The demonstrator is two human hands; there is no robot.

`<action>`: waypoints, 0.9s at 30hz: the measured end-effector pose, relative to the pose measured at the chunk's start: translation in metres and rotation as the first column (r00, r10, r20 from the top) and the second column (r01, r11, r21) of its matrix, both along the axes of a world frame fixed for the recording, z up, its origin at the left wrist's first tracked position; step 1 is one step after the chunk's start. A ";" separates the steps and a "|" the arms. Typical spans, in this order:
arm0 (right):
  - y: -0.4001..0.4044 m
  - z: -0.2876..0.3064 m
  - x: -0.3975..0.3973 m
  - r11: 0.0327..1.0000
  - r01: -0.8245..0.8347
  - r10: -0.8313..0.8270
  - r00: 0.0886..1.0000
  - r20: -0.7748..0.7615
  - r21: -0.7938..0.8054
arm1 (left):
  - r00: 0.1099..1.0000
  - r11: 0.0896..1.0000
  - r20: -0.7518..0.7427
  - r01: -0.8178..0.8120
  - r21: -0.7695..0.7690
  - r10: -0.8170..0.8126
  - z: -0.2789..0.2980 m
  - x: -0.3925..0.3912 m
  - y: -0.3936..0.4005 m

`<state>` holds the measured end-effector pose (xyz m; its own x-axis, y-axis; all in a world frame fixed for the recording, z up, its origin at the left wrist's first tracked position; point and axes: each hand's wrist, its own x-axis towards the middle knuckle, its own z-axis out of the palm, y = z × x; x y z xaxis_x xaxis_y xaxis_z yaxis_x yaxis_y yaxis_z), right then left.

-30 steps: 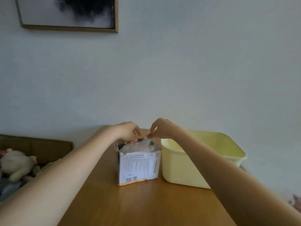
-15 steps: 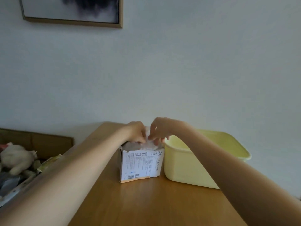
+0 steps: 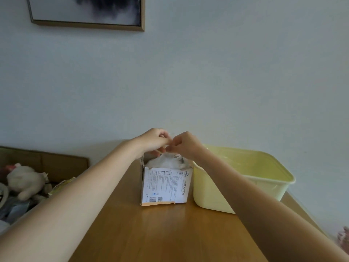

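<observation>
Two bare forearms are being stretched out over the wooden table (image 3: 160, 233); at mid-depth on it, the torn-open glove box (image 3: 166, 184) is standing upright, just beside the pale yellow plastic tub (image 3: 211, 190) on its right; whether the two are touching cannot be told; from the ragged top of the box a crumpled translucent glove (image 3: 168, 160) is being drawn upward, with its lower part lying inside the box; just above the opening the left hand (image 3: 153, 141) and the right hand (image 3: 186, 146) are being held fingertip to fingertip, fingers curled, and the thin top edge of the glove is apparently being pinched by both.

One glove is judged to be getting freed from the wad; a slow, straight upward pull is being called for, with the film pinched close to its edge so that a single layer is being taken; since the box is being steadied by neither hand, it is likely to be lifted or tipped by a jerk; off to the left a white plush toy (image 3: 24, 178) is lying among clutter; farthest, a framed picture (image 3: 86, 10) is hanging on the wall.
</observation>
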<state>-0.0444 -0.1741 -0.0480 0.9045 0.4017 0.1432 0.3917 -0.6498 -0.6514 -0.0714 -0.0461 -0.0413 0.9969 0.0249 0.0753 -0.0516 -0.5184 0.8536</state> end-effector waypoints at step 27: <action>-0.062 0.069 0.006 0.600 -0.026 0.200 0.973 -0.118 0.800 | 0.955 0.876 0.241 -0.040 -0.480 0.176 0.022 0.015 -0.008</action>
<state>-0.0385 -0.2356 0.0208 0.9024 0.3109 0.2985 0.2473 0.1936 -0.9494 -0.0567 -0.0539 -0.0196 0.9283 0.2309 0.2916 -0.2804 -0.0805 0.9565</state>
